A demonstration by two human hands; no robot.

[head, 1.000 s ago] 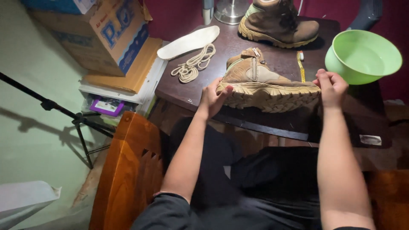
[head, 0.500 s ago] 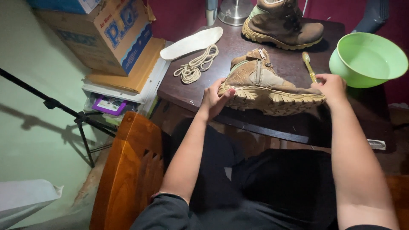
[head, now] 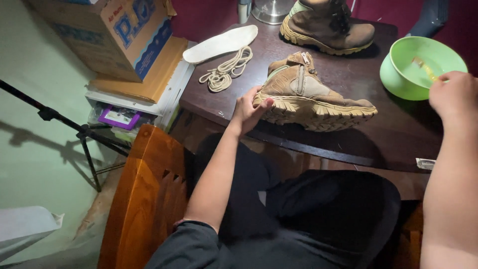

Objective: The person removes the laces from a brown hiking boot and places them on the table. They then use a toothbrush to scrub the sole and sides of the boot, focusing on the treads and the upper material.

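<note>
So the tan suede lace-less boot with the lugged sole [head: 311, 97] sits on its side mid-frame on the dark wooden tabletop [head: 348, 144]. Left hand [head: 249, 109] is curled around its heel end, fingers gripping the sole. Right hand [head: 454, 94], at the right edge, is closed on a small yellowish brush [head: 423, 67] poking into the light green plastic bowl [head: 423, 67]. A white insole [head: 221, 44] and coiled beige laces [head: 226, 69] lie upper middle, second brown boot [head: 326, 27] at the top.
</note>
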